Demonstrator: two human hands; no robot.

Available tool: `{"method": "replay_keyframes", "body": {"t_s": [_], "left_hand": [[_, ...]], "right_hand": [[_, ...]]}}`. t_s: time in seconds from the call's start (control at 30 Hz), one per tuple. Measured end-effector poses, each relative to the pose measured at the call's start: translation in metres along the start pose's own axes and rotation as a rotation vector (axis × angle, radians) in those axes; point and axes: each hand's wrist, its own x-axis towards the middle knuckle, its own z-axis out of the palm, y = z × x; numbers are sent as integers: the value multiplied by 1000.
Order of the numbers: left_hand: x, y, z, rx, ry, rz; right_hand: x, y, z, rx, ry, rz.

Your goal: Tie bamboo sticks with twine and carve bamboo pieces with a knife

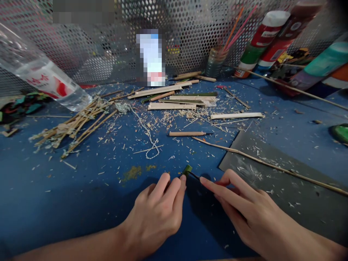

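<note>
My left hand point(160, 206) is closed, its fingertips pressing a small green strip point(187, 169), which looks like bamboo, against the blue tabletop. Only the far end of the strip shows; my fingers cover the rest. In a pinch, my right hand point(244, 203) grips a thin dark metal tool point(193, 175), its index finger stretched along it. The tool's tip meets the right side of the green strip. Its handle is hidden in my hand. Beyond both hands lies a wooden-handled tool point(187, 134) with a thin dark point.
Pale split sticks point(172, 106) and shavings lie across the blue table point(89, 203). A bundle of twigs point(78, 127) and a water bottle point(51, 76) are at left. A grey sheet point(274, 181) bears a long thin stick point(272, 166). Paint bottles point(261, 43) stand by the mesh panel point(187, 40).
</note>
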Motion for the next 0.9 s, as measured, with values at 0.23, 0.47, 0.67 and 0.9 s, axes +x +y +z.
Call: {"method": "replay_keyframes", "body": {"t_s": [0.23,0.47,0.67,0.9], "left_hand": [[0,2,0,11,-8,8],[5,-2,0,-43,28,-52],[9,-14,-1,-165,47,-115],[-1,-20,-5,-126,-68,58]], "right_hand": [[-10,5,-1,58,-20,-46],[-3,7,-9,270,-34,21],[3,10,-17,357,-17,24],[18,11,-20,389,-29,12]]}}
